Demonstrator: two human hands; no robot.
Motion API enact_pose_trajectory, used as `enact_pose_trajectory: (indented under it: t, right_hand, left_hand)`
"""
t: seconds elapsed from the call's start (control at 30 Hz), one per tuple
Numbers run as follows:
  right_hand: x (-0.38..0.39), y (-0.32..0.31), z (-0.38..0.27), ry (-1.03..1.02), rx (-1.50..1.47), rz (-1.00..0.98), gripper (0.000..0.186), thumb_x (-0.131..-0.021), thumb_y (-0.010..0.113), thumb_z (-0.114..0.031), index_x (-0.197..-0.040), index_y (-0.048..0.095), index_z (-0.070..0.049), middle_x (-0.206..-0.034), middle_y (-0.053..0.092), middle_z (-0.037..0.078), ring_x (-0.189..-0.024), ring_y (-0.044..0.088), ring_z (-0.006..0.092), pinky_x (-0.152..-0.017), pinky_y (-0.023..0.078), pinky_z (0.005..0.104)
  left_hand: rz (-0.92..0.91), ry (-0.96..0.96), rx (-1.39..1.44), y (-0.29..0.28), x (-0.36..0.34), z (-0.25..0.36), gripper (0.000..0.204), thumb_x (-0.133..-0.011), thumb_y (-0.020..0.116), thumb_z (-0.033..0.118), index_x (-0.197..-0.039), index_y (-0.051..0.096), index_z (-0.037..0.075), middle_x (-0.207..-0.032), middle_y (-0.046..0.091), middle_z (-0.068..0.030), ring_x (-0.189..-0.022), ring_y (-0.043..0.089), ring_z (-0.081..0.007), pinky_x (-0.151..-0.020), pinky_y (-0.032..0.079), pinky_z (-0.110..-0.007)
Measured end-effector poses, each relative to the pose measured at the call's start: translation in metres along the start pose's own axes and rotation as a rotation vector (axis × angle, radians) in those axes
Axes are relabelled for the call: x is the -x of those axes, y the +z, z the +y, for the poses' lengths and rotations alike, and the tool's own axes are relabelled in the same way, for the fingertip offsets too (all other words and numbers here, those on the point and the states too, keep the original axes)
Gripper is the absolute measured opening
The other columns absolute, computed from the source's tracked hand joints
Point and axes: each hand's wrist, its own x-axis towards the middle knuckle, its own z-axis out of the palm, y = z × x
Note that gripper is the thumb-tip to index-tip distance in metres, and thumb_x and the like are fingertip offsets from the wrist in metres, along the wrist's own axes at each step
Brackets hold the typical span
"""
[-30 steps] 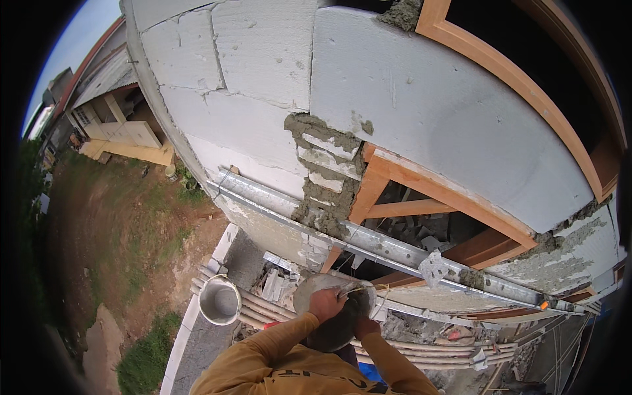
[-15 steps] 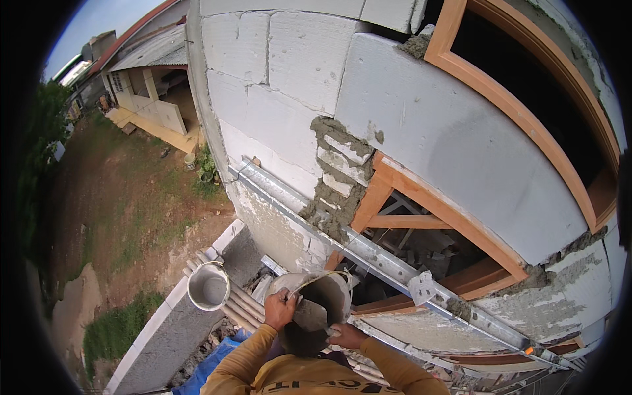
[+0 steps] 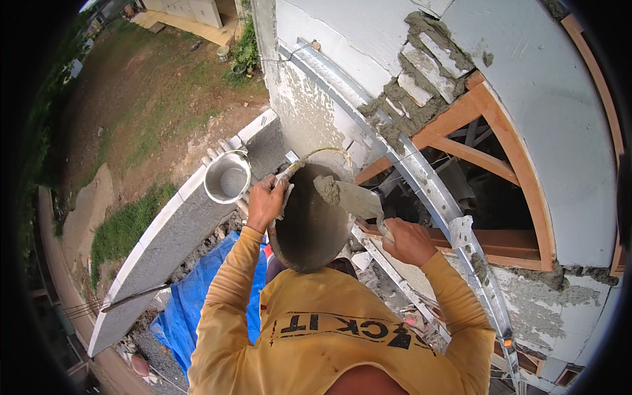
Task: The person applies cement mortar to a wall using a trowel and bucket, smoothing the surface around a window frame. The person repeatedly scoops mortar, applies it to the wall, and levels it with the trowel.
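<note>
My left hand [image 3: 266, 203] is closed on the rim of a deep, mortar-stained bucket [image 3: 306, 240], which tilts with its mouth toward me. In my right hand [image 3: 407, 241] is the handle of a trowel [image 3: 362, 203]. Its flat blade points left across the bucket's mouth, and a small clump of wet grey mortar [image 3: 327, 189] sits at the blade's end. The bucket's bottom lies in shadow, so how much it holds is unclear. A yellowish wire handle [image 3: 316, 151] arcs over the far rim.
A metal channel [image 3: 428, 181] runs along the block wall [image 3: 520, 49], crossing in front of a wooden window frame [image 3: 454, 122]. Fresh mortar [image 3: 411, 108] fills a joint beside it. Left are a pale bucket [image 3: 209, 187], a low wall [image 3: 148, 247] and blue tarp [image 3: 197, 289].
The trowel has come up out of the bucket with mortar on its blade. My right hand has moved outward to the right. The view has tipped down and closer to my body.
</note>
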Motion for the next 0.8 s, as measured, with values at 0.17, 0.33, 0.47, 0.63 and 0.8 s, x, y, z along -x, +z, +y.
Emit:
enact_pose_trajectory:
  t: [0.17, 0.33, 0.47, 0.63, 0.8]
  right_hand:
    - [-0.094, 0.061, -0.046, -0.028, 0.123, 0.041, 0.02, -0.082, 0.052, -0.016, -0.094, 0.053, 0.0, -0.093, 0.059, 0.022, -0.079, 0.064, 0.0387, -0.071, 0.051, 0.0464]
    - [-0.138, 0.106, -0.11, -0.193, 0.255, 0.063, 0.02, -0.085, 0.047, -0.011, -0.1, 0.055, -0.001, -0.101, 0.061, 0.018, -0.084, 0.067, 0.0289, -0.071, 0.053, 0.0408]
    - [-0.114, 0.108, -0.115, -0.296, 0.307, -0.195, 0.029, -0.087, 0.047, -0.015, -0.111, 0.057, -0.002, -0.104, 0.061, 0.013, -0.085, 0.065, 0.0265, -0.073, 0.052, 0.0383]
    - [-0.155, 0.049, -0.11, -0.286, 0.485, 0.198, 0.025, -0.083, 0.05, -0.014, -0.103, 0.06, -0.002, -0.099, 0.063, 0.015, -0.078, 0.066, 0.0297, -0.069, 0.052, 0.0364]
    - [-0.139, 0.048, -0.092, -0.325, 0.493, -0.114, 0.024, -0.081, 0.053, -0.018, -0.098, 0.064, -0.005, -0.088, 0.066, 0.015, -0.081, 0.067, 0.0294, -0.072, 0.052, 0.0392]
  left_hand:
    - [0.016, 0.117, -0.148, -0.038, -0.008, 0.011, 0.031, -0.086, 0.055, 0.026, -0.074, 0.058, -0.002, -0.06, 0.053, -0.0178, -0.055, 0.049, -0.024, -0.056, 0.04, -0.037]
    - [0.059, 0.233, -0.166, -0.066, -0.012, 0.031, 0.029, -0.087, 0.055, 0.024, -0.075, 0.057, -0.003, -0.056, 0.049, -0.0152, -0.052, 0.043, -0.018, -0.054, 0.04, -0.035]
    - [0.179, 0.196, -0.274, -0.086, -0.021, 0.017, 0.031, -0.087, 0.056, 0.026, -0.074, 0.058, -0.002, -0.057, 0.05, -0.0166, -0.051, 0.046, -0.0221, -0.055, 0.041, -0.037]
    - [0.2, 0.19, -0.406, -0.074, -0.016, 0.022, 0.031, -0.086, 0.055, 0.031, -0.074, 0.063, 0.004, -0.065, 0.059, -0.0216, -0.066, 0.058, -0.0415, -0.059, 0.045, -0.047]
    - [0.151, 0.231, -0.277, -0.058, -0.004, 0.046, 0.03, -0.086, 0.056, 0.028, -0.072, 0.061, 0.002, -0.062, 0.057, -0.0211, -0.061, 0.057, -0.0408, -0.055, 0.044, -0.046]
